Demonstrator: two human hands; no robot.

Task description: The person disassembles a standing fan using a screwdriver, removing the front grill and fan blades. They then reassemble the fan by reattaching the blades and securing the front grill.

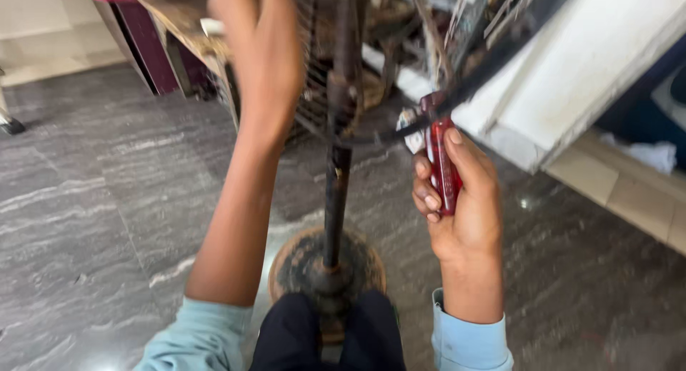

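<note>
The right hand [461,199] is curled tight around the red handle of a screwdriver [441,160], thumb pressed along its side, holding it upright against the dark rim of a pedestal fan's wire guard [321,71]. The left hand [264,49] reaches up to the guard near the top edge of the view; its fingers are blurred and partly cut off, so whether they grip or lie spread cannot be told. The fan's rusty pole [336,199] rises from a round base [325,267] on the grey marbled floor [93,199], between the person's dark-trousered knees [329,335].
</note>
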